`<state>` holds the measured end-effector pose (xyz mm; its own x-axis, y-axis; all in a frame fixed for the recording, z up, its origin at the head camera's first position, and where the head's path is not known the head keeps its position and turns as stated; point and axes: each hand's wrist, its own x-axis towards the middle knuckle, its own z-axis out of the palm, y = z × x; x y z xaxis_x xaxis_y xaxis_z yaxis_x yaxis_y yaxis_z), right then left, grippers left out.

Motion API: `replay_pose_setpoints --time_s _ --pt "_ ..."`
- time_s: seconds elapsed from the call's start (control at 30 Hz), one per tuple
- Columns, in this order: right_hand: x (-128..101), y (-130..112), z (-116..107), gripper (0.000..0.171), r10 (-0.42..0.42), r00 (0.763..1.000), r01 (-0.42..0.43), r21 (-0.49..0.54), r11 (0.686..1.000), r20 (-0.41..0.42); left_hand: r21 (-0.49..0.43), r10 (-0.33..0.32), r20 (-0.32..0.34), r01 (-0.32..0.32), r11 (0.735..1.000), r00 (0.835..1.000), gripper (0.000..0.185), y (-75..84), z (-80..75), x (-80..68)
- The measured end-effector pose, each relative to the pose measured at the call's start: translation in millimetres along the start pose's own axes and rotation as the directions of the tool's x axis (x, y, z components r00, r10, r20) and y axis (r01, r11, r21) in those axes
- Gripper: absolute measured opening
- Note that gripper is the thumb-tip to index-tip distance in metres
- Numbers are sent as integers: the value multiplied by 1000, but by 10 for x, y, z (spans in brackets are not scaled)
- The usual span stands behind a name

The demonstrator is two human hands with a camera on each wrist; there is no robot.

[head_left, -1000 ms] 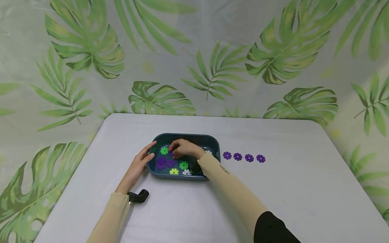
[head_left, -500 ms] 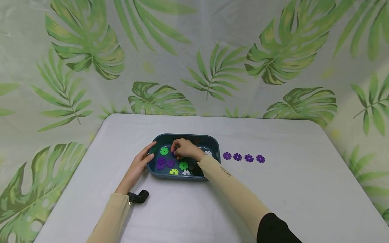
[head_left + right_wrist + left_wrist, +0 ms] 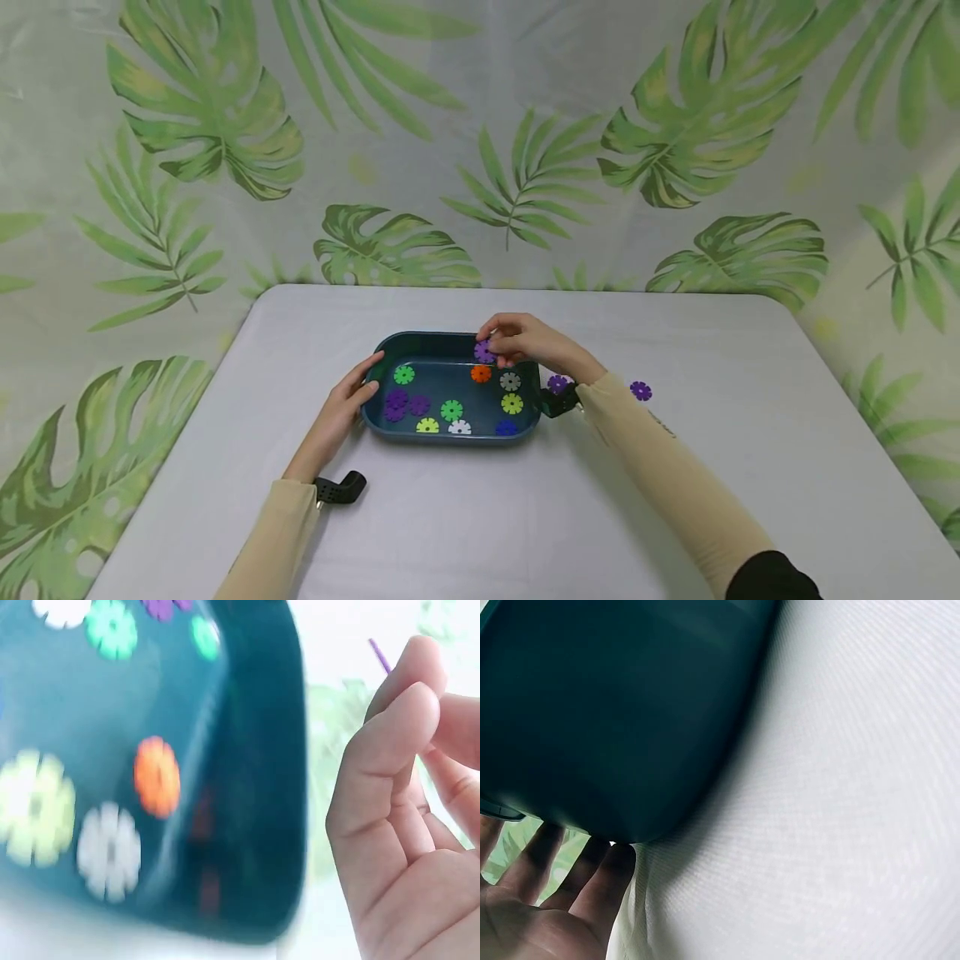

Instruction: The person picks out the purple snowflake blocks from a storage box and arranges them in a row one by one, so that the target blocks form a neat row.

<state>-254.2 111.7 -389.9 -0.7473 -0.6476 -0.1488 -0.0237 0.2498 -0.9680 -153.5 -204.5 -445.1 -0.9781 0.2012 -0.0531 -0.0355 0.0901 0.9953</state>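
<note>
1. Purple disc [image 3: 483,351]: you pinch this notched flower-shaped piece between the thumb and fingertips of your right hand [image 3: 525,342], above the far right corner of the tray [image 3: 450,436]. In the right wrist view only a thin purple edge [image 3: 379,654] shows past the curled fingers [image 3: 390,750].
2. Your left hand [image 3: 347,402] rests against the tray's left end, its fingers straight and relaxed along the outer wall; the left wrist view shows those fingers [image 3: 607,874] touching the dark wall [image 3: 615,712].
3. Tray contents: a green disc [image 3: 404,374], an orange disc [image 3: 481,373], a grey disc [image 3: 510,382], a yellow-green disc [image 3: 512,403], two purple discs [image 3: 407,406], a second green disc [image 3: 452,410], a yellow disc [image 3: 427,426], a white disc [image 3: 460,427] and a blue disc [image 3: 506,428], all lying flat on the floor.
4. On the table [image 3: 675,517], right of the tray, two further purple discs show: one [image 3: 557,384] just beside your right wrist, one [image 3: 641,390] beyond your forearm.
5. Black wrist-camera mounts sit at your left wrist [image 3: 341,487] and right wrist [image 3: 558,400].
</note>
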Motion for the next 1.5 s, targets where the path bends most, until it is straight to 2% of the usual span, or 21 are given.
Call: replay_pose_setpoints --time_s 0.17,0.27,0.4,0.57,0.73,0.9,1.0,1.07,1.23,1.37,1.5 --pt "-471 206 -476 26 56 991 -53 27 998 -123 -21 -15 -14 15 1000 1000 50 -112 -31 46" --pt "-825 436 -767 29 99 975 -91 51 995 -199 -13 -11 -22 10 1000 1000 49 -220 -62 91" --pt "-1281 773 -1076 31 150 947 -136 68 988 -285 8 0 -32 0 1000 999 48 -268 -70 102" --pt "-1696 1075 -1267 33 215 909 -202 74 977 -357 16 13 -33 -12 1000 999 48 -261 -64 85" --pt "-1850 1217 -1315 34 233 893 -264 -27 964 -385 20 14 -31 -14 1000 999 48 -261 -59 89" --pt "-1787 1177 -1263 30 208 865 -329 -204 922 -457 12 7 -23 -7 1000 1000 48 -268 -59 109" --pt "-1679 1067 -1208 29 167 865 -307 -233 923 -474 9 5 -17 -5 1000 1000 49 -211 -47 92" --pt "-1563 941 -1136 31 135 877 -260 -219 940 -462 5 3 -18 -3 1000 1000 50 -133 -30 56" --pt "-1151 564 -813 35 70 933 -121 -127 984 -353 8 -11 -15 11 1000 1000 53 26 13 -17" --pt "-757 307 -442 34 52 969 -66 -47 997 -243 5 -11 -8 11 1000 1000 53 18 12 -15" --pt "-389 116 -7 31 31 993 -30 7 1000 -114 -7 -2 -12 2 1000 1000 50 -105 -26 38"
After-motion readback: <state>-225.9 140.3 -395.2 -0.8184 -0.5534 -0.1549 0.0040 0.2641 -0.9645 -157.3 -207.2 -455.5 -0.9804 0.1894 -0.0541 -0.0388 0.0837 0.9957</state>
